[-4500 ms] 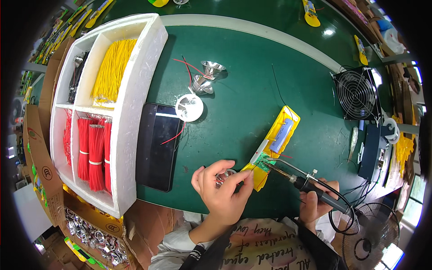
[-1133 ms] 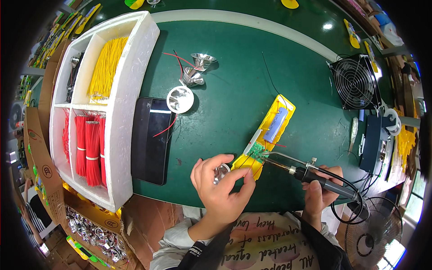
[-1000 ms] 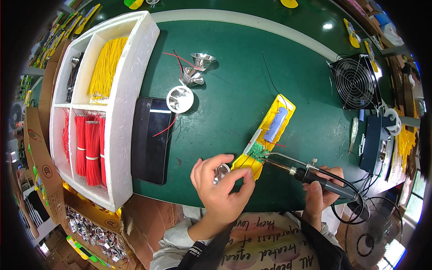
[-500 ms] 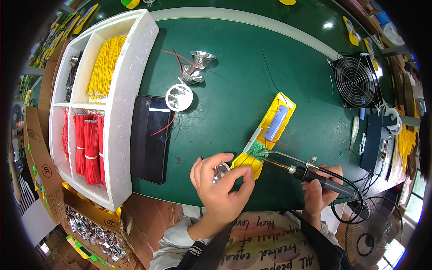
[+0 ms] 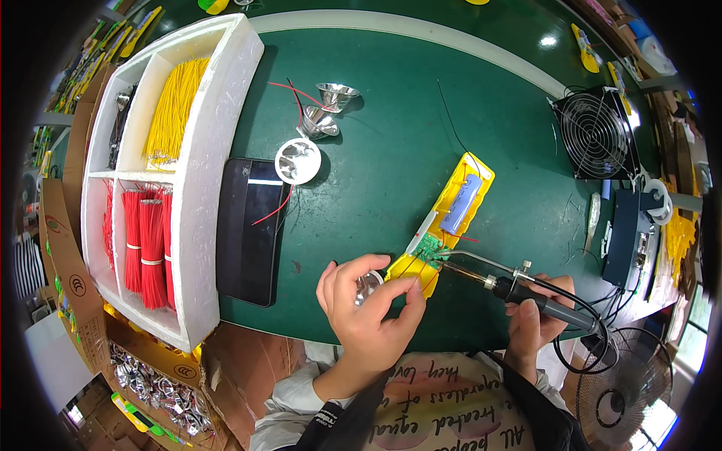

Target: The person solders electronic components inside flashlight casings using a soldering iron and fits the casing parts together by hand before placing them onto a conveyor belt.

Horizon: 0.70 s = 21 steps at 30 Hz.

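A yellow plastic housing (image 5: 474, 167) lies slanted on the green table. In it sit a blue-violet cylindrical battery (image 5: 461, 204) and a small green circuit board (image 5: 430, 249), with thin wires around them. My left hand (image 5: 370, 307) is curled at its near end, thumb and index finger on either side of the yellow plastic. A shiny reflector cup (image 5: 368, 287) shows partly behind those fingers. From the right, my right hand (image 5: 535, 314) grips a black soldering iron (image 5: 553, 307) with a thin metal feed tube (image 5: 485, 258) clamped along it. Its tip is at the board.
Several reflector cups (image 5: 298, 161) with wires lie left of centre, beside a black flat device (image 5: 247, 248). A white foam box (image 5: 203, 180) of red and yellow wires stands left. At right are a black fan (image 5: 594, 134), a dark box-shaped unit (image 5: 626, 237) and cables.
Almost nothing differs. Both hands, the soldering iron and the yellow housing keep their places, while the view shifts very slightly.
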Available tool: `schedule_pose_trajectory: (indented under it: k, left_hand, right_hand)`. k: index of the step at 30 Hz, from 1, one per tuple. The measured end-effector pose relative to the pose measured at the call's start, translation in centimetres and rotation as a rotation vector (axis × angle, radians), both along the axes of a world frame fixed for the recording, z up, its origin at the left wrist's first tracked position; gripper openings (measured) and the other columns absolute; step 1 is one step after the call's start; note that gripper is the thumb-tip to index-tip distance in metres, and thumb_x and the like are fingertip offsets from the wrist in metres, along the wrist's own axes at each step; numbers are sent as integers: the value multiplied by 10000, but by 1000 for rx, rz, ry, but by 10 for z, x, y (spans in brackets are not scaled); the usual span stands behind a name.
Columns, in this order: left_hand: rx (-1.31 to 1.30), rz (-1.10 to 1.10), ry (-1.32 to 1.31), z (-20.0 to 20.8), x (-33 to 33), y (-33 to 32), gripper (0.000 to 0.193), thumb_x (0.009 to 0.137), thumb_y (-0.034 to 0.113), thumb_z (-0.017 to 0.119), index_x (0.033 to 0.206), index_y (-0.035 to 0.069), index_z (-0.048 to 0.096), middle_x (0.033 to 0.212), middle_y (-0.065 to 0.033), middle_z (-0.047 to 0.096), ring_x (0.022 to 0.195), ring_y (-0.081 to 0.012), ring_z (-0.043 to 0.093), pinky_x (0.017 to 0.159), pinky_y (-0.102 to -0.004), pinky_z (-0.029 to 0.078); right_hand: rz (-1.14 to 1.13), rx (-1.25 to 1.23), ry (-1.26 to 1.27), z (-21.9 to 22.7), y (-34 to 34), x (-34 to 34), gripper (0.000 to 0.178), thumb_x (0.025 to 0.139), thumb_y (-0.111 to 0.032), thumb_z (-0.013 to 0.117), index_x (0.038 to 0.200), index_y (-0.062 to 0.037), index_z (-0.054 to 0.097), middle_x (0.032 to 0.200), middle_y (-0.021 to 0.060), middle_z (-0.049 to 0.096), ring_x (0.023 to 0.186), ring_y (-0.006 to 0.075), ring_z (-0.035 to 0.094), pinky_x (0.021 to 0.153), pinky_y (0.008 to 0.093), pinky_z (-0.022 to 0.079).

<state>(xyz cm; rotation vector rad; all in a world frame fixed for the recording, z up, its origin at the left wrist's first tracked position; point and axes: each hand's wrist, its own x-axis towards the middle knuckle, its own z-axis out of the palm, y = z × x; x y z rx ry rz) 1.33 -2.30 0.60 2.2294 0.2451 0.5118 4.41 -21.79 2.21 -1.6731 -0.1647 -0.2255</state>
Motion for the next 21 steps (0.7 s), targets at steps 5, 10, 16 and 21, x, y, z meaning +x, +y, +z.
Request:
schedule_pose_trajectory:
  k: [5,10,16,21]
  left_hand:
    - [3,6,1,1,1,-1,171,606,55,759,746,120,686,1016,-41,557,792,-204,517,946,-479,342]
    - [34,-10,36,4,2,-2,175,626,76,751,777,129,680,1002,-14,577,837,-209,525,942,-488,344]
    - [87,6,18,1,4,-5,118,681,98,737,778,125,674,993,18,610,888,-202,526,942,-470,342]
    - [108,20,-16,-6,2,-5,108,693,110,735,778,115,668,980,15,626,921,-208,538,956,-471,334]
  right_hand:
    - [-107,46,-24,8,-7,-2,340,775,-203,708,923,-11,469,701,109,550,524,122,514,479,210,419]
    - [-175,96,-151,8,-19,3,334,809,-231,658,925,5,453,709,97,496,500,98,468,462,204,409]
    - [-227,311,-149,6,-54,26,216,933,-168,448,996,36,478,801,83,493,546,102,465,528,222,391]
    - [-160,615,106,10,-40,72,234,954,-216,486,1035,-1,532,862,86,562,668,133,527,606,247,409]
